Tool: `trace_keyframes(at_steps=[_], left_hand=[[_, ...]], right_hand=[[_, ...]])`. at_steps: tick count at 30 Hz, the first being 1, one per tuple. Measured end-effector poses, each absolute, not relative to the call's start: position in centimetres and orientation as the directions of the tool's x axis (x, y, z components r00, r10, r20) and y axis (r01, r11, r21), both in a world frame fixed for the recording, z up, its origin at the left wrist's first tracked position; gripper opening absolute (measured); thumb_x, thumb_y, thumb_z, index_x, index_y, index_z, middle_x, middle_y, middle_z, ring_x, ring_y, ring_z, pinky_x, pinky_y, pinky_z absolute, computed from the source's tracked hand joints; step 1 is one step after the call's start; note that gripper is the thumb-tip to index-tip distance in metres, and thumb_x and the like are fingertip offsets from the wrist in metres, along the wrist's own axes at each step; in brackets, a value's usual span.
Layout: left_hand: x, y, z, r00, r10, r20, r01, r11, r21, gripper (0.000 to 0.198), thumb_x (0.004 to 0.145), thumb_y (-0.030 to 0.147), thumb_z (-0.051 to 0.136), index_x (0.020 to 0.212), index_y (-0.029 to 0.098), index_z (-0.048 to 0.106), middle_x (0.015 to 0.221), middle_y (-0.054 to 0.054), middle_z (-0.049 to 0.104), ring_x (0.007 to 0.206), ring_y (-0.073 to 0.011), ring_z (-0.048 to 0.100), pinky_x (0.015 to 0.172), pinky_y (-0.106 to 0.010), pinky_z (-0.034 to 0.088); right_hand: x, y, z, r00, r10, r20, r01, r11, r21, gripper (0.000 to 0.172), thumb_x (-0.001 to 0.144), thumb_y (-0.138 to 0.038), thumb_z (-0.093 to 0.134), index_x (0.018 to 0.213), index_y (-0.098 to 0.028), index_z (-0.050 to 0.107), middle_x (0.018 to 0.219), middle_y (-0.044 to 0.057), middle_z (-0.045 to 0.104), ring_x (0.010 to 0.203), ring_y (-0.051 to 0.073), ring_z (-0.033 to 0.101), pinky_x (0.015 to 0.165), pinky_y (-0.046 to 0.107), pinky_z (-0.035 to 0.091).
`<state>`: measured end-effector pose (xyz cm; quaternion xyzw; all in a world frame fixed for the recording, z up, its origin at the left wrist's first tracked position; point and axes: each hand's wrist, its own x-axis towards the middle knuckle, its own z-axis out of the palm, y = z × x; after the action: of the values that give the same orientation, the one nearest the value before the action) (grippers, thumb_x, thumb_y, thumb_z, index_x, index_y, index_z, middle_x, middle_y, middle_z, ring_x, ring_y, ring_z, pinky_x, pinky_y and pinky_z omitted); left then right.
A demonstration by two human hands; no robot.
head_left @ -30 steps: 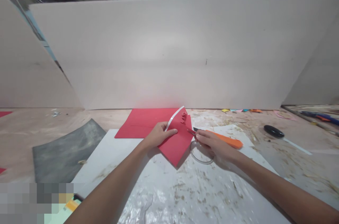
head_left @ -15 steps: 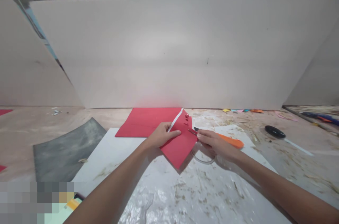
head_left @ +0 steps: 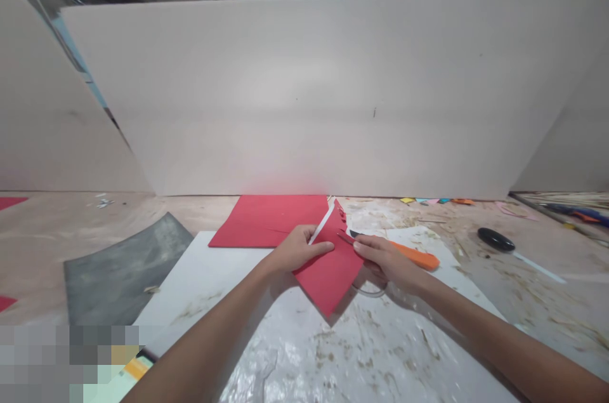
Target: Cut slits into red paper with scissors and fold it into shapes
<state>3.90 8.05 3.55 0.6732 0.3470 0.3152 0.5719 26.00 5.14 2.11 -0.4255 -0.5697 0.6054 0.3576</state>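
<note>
My left hand [head_left: 299, 249] is closed on a folded piece of red paper [head_left: 329, 282], its thumb lying on top. The paper is tilted, one corner pointing down toward me. A white strip [head_left: 324, 222] shows along its upper left edge, and small curled cuts run along the upper right edge. In my right hand [head_left: 383, 258] is a pair of scissors [head_left: 346, 237]; the slim blade lies over the paper's right side. Most of the handle is hidden, though a pale loop shows below the hand. Behind the right hand lies an orange utility knife [head_left: 419, 257].
A larger red sheet [head_left: 271, 219] lies behind my left hand. Under the work is a white, stained board [head_left: 285, 352]. A dark grey sheet [head_left: 124, 276] lies left, a black oval object [head_left: 496, 239] right. Colored paper scraps [head_left: 432, 201] sit by the upright white panel [head_left: 304, 92].
Both hands and the folded red paper have shifted slightly right and toward me. The paper has turned a little, and the curled cut edge now stands farther out from the sheet behind.
</note>
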Motion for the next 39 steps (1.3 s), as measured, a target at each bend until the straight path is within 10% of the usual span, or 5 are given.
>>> trace_keyframes(at_steps=[26,34,39], left_hand=[[3.8,7.9,3.8,0.642,0.767,-0.016,0.159,-0.112,0.981,0.032,0.082,0.043,0.069,0.098,0.016,0.072,0.093,-0.009,0.074,0.076,-0.0213,0.069,0.062,-0.026,0.05],[3.3,8.6,3.8,0.436,0.897,0.078,0.041,-0.107,0.993,0.036,0.08,0.047,0.07,0.098,0.016,0.07,0.093,-0.011,0.074,0.079,-0.0249,0.07,0.062,-0.029,0.052],[3.8,9.4,3.3,0.093,0.99,0.111,-0.185,-0.092,0.978,0.042,0.07,0.048,0.079,0.095,0.016,0.07,0.088,-0.011,0.075,0.075,-0.0253,0.071,0.066,-0.033,0.054]], right_hand=[[25.4,4.4,2.7,-0.452,0.886,-0.103,-0.006,-0.119,-0.993,0.039,0.083,-0.055,0.064,0.078,-0.018,0.053,0.05,-0.007,0.04,0.038,0.005,0.027,0.038,0.022,0.013],[28.5,6.1,4.2,-0.398,0.911,-0.112,0.328,0.027,-0.944,0.039,0.087,-0.058,0.055,0.095,-0.02,0.058,0.07,-0.004,0.047,0.044,0.006,0.029,0.039,0.022,0.018],[30.9,6.2,5.5,-0.472,0.873,-0.124,0.732,0.309,-0.607,0.02,0.087,-0.04,0.059,0.095,-0.024,0.068,0.076,0.001,0.062,0.064,0.015,0.054,0.057,0.025,0.038]])
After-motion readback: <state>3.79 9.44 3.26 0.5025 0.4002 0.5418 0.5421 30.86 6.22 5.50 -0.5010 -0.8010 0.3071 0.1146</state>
